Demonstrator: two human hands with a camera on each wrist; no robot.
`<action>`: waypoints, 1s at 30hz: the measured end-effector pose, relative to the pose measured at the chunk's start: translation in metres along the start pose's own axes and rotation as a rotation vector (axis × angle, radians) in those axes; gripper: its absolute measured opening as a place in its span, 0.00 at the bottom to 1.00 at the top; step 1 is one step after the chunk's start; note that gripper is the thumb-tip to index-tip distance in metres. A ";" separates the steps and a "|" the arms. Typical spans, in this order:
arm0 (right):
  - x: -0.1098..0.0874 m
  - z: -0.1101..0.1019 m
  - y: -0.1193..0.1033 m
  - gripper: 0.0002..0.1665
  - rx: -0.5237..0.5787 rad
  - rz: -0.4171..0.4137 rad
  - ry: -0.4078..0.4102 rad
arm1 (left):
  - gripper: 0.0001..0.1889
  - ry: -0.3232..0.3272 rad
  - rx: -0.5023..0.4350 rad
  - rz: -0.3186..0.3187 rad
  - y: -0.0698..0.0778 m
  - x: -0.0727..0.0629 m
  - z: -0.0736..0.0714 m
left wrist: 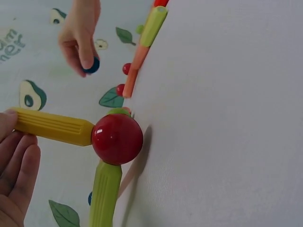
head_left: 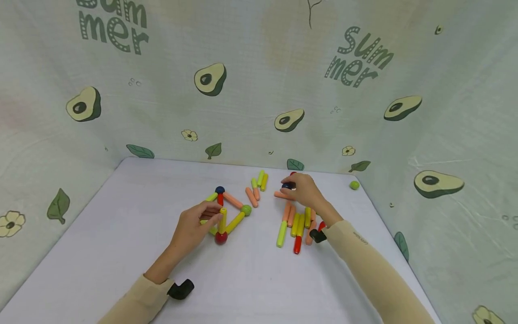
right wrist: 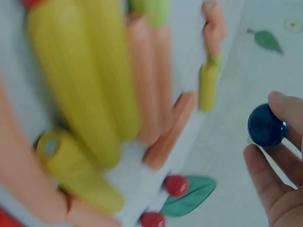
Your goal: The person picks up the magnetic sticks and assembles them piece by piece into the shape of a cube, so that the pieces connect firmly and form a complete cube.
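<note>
My left hand grips a yellow ridged stick near its upper end. The stick's lower end joins a glossy red ball at the near corner of a frame of sticks and balls. Other corners of that frame are a dark blue ball at the back and a green ball on the right; part of its left side is behind my left hand. Over the loose pieces at the back right, my right hand pinches another dark blue ball between thumb and fingers, raised off the table.
Loose salmon, yellow, lime and red sticks lie grouped under my right forearm. Several more sticks lie at the back middle. A lone green ball sits near the back right corner. Patterned cloth hangs behind the white table.
</note>
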State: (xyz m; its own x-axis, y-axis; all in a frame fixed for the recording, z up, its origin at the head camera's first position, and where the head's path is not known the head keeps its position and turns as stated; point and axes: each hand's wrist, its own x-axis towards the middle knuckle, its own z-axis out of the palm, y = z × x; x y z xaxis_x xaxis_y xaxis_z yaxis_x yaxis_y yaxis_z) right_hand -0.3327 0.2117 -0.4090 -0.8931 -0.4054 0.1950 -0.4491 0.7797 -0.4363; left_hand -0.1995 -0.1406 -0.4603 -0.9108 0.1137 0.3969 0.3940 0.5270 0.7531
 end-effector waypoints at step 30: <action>-0.008 0.054 -0.138 0.23 0.542 -0.311 -0.115 | 0.14 0.049 -0.009 0.034 -0.004 0.002 0.001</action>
State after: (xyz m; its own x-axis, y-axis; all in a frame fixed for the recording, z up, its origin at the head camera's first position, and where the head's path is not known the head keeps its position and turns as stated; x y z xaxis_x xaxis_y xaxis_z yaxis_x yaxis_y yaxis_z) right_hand -0.2624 0.0820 -0.3976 -0.7009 -0.6463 0.3018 -0.5840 0.2771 -0.7630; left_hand -0.2029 -0.1413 -0.4632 -0.8898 0.0896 0.4475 0.4257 0.5162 0.7432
